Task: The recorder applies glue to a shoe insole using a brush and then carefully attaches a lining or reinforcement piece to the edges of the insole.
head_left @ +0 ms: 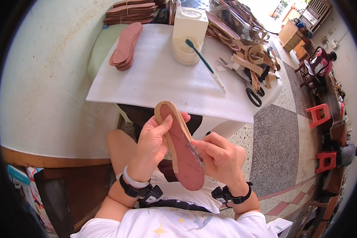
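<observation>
Faint dark print runs over the pink face of the insole [181, 146], too small to read. Small print also shows on a white box [281, 226] at 5 o'clock, and the white shirt [158, 222] at 6 o'clock bears a yellow star.

The insole is at the middle of the view, held over the lap just off the table's near edge, slanting from 11 o'clock to 5. Tan edging [170, 155] wraps its upper end; the lower end is bare pink. The left hand [156, 133] grips it, thumb on the face, fingers behind. The right hand [220, 154] has thumb and forefinger pinched narrow on the edging at the insole's right edge.

The table [146, 85] wears a smooth white cover. On it, a stack of insoles [125, 47] lies at 11 o'clock, a cut jug [186, 51] stands at 12, with a teal brush [205, 63] just beside, and black-handled scissors [254, 97] lie at 2, near tan scraps [258, 61].

A scuffed pale wall [55, 71] fills 10 o'clock. Floor tiles [271, 146], speckled grey and cream, spread towards 3 o'clock, where red stools [319, 115] stand; a dark chair [318, 65] is at 2.
</observation>
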`<act>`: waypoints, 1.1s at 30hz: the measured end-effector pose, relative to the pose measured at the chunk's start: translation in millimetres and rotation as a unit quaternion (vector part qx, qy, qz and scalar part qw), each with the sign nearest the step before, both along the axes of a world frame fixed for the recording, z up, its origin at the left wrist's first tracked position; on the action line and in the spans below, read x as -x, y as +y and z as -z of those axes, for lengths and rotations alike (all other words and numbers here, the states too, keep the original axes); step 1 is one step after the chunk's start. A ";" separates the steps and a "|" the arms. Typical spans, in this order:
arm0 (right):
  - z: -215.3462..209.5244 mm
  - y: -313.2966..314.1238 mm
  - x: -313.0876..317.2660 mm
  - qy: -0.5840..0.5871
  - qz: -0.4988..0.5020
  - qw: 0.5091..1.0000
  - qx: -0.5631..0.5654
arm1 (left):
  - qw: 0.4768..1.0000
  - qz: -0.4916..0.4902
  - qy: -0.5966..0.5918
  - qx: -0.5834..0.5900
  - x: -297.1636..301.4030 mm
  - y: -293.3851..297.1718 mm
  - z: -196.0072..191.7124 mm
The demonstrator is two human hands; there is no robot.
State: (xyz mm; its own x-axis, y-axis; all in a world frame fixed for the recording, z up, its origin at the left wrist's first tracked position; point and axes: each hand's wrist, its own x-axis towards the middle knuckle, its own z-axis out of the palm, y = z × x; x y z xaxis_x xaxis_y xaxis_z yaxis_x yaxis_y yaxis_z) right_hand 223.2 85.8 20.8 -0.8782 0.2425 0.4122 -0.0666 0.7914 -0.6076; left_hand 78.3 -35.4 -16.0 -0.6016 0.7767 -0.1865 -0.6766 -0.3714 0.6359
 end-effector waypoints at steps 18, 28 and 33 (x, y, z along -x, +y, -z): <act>5.5 -3.4 -14.1 -0.062 -0.064 0.987 -0.137 | 0.999 0.026 -0.030 0.019 -6.6 10.7 10.6; 8.4 -5.1 -12.8 -0.005 -0.005 0.999 -0.042 | 0.999 0.027 -0.032 -0.006 -6.3 13.0 0.5; 8.6 -9.5 -17.8 -0.006 0.034 0.999 0.012 | 0.999 0.012 -0.029 -0.008 -9.0 13.0 -3.8</act>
State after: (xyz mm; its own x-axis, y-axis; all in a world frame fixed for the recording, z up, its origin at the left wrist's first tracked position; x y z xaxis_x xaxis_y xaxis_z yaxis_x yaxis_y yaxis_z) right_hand 241.0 76.3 12.2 -0.8641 0.3110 0.3957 -0.0070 0.7787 -0.6274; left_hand 87.3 -22.4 -12.2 -0.5720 0.7935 -0.2078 -0.7205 -0.3650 0.5896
